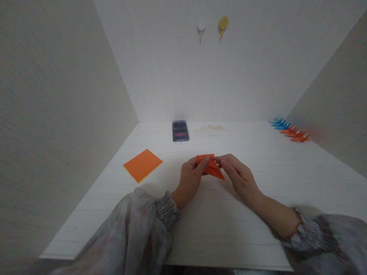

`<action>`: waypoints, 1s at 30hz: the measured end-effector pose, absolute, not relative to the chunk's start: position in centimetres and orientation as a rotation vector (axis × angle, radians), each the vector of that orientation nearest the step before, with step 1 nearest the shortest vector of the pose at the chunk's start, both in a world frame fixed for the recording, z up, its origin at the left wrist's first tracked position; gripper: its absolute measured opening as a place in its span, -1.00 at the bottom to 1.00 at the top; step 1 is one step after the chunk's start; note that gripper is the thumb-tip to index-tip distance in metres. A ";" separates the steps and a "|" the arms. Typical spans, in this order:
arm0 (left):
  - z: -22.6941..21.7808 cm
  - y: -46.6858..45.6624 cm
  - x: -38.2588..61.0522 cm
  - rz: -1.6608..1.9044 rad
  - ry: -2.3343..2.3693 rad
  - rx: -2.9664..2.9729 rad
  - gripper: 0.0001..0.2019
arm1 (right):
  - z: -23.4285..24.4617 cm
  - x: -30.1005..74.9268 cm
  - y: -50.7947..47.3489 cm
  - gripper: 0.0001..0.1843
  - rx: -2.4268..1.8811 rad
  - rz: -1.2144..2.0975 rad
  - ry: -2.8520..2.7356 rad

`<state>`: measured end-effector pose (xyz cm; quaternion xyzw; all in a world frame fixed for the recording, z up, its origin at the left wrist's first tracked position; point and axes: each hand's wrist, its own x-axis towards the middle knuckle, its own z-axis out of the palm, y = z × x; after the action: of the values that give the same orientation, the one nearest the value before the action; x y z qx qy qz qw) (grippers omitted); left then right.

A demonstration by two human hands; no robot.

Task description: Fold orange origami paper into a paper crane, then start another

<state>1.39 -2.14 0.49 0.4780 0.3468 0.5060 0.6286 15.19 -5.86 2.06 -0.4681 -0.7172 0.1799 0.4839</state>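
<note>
A partly folded piece of orange origami paper (214,168) is held above the white table, one pointed corner angled down to the right. My left hand (191,176) grips its left side, thumb on top and fingers underneath. At its right edge, my right hand (239,173) has thumb and fingers closed together on the paper. Its fingertips partly cover that edge. To the left lies a stack of square orange paper (143,165) with a yellow edge showing beneath.
A dark, pixelated phone-like object (180,131) lies near the back wall. Blue folded paper figures (280,123) and orange ones (295,134) stand in a row at the far right. A white hook (201,27) and a yellow hook (223,23) are on the wall.
</note>
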 end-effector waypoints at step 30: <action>0.9 -2.4 1.1 1.201 0.876 1.160 -0.79 | 0.1 14.8 -5.2 -0.75 -1.104 1.423 -1.219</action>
<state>1.12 -2.35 0.92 0.4978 0.3758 0.5155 0.5875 14.81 -5.21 0.10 -0.4493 -0.4963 0.5794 0.4648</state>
